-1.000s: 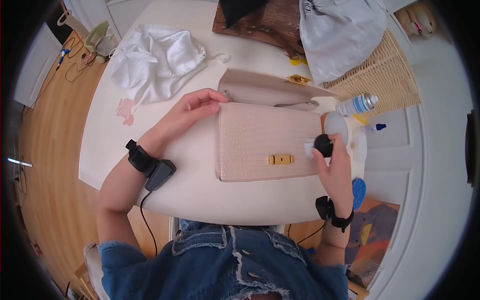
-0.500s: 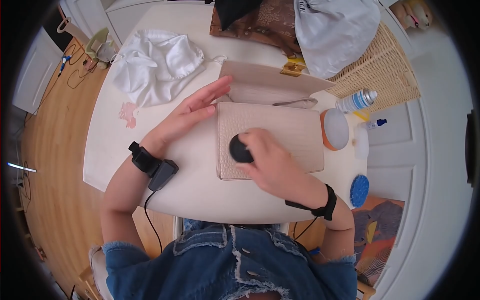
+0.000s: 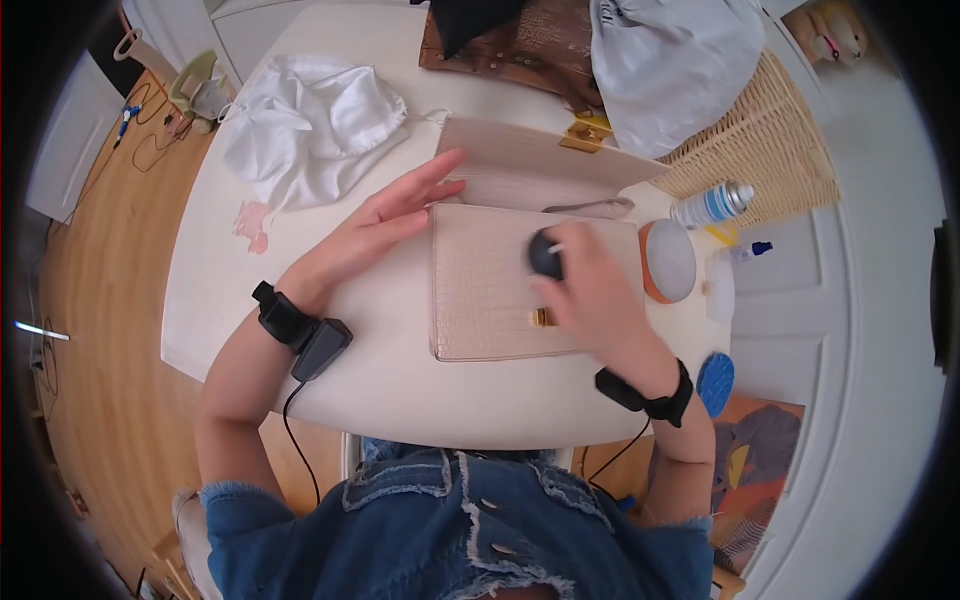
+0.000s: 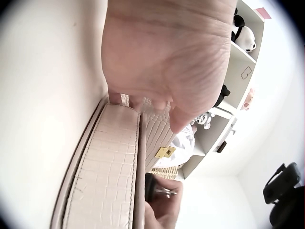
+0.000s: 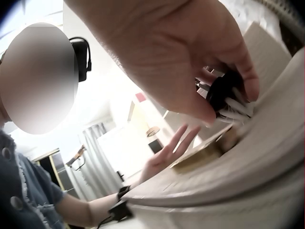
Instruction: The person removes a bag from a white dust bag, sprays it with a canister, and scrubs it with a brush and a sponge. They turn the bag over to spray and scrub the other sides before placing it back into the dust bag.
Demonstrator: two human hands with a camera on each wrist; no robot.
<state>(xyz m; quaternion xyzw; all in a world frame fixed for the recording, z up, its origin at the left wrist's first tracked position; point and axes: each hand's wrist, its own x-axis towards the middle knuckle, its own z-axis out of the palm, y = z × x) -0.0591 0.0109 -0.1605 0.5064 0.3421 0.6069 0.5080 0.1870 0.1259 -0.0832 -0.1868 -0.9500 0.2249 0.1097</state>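
Note:
A pale pink croc-textured handbag (image 3: pixel 485 285) lies on the table, its flap (image 3: pixel 500 150) lifted back. In the right hand (image 3: pixel 600 295), a black, round-topped tool (image 3: pixel 545 255) is pinched between thumb and fingers, held over the bag's front near the gold clasp (image 3: pixel 541 317). White strands show under the tool (image 5: pixel 223 93) in the right wrist view; blur hides its exact kind. With fingers stretched out, the left hand (image 3: pixel 375 235) stands at the bag's upper left corner. From the left wrist, its palm (image 4: pixel 167 57) appears over the end of the bag's side panel (image 4: pixel 105 162).
An orange-rimmed bowl (image 3: pixel 668 262), a spray can (image 3: pixel 715 204) and a blue round pad (image 3: pixel 716 384) stand right of the bag. Behind are a white cloth bag (image 3: pixel 310 130), a brown bag (image 3: pixel 510 55), a grey-white dust bag (image 3: pixel 670 75) and a woven basket (image 3: pixel 765 150).
The right hand moved with the black tool from the bag's right edge to its left part, then back toward the middle. The left hand's fingers straightened and lifted off the bag's corner.

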